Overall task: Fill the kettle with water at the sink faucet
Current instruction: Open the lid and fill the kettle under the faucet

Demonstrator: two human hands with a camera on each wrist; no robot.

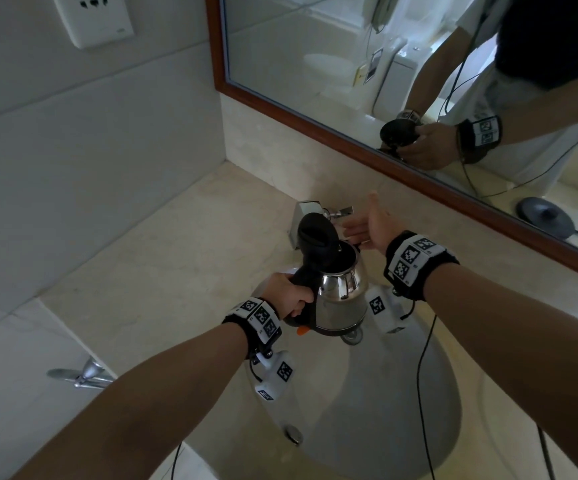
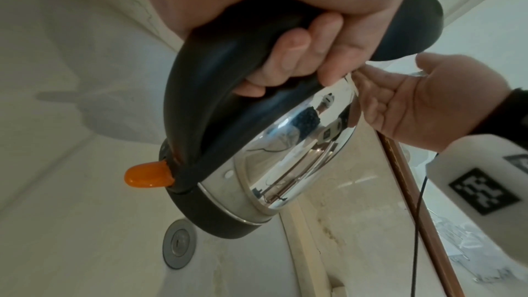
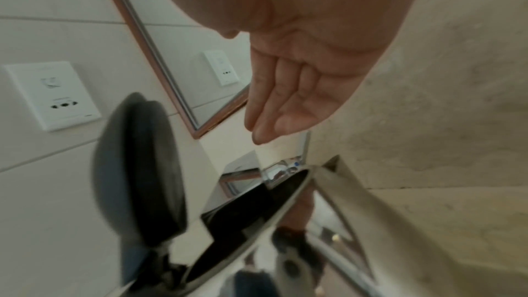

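Observation:
A shiny steel kettle (image 1: 341, 292) with a black handle and base hangs over the sink basin (image 1: 384, 403), its black lid (image 1: 317, 239) flipped up. My left hand (image 1: 289, 294) grips the handle (image 2: 217, 71), fingers curled round it. An orange switch (image 2: 148, 176) sticks out at the handle's foot. My right hand (image 1: 367, 226) is open with straight fingers, just past the kettle's rim, beside the chrome faucet (image 1: 310, 216). In the right wrist view its fingers (image 3: 274, 103) hover above the kettle's open mouth (image 3: 248, 216) and the faucet (image 3: 243, 173).
A wood-framed mirror (image 1: 384, 81) runs along the back wall above the beige marble counter (image 1: 176, 265). A wall socket (image 1: 95, 19) sits upper left. The sink drain (image 1: 351, 336) lies below the kettle; an overflow cap (image 1: 292, 434) sits nearer. A chrome towel bar (image 1: 79, 374) juts out at left.

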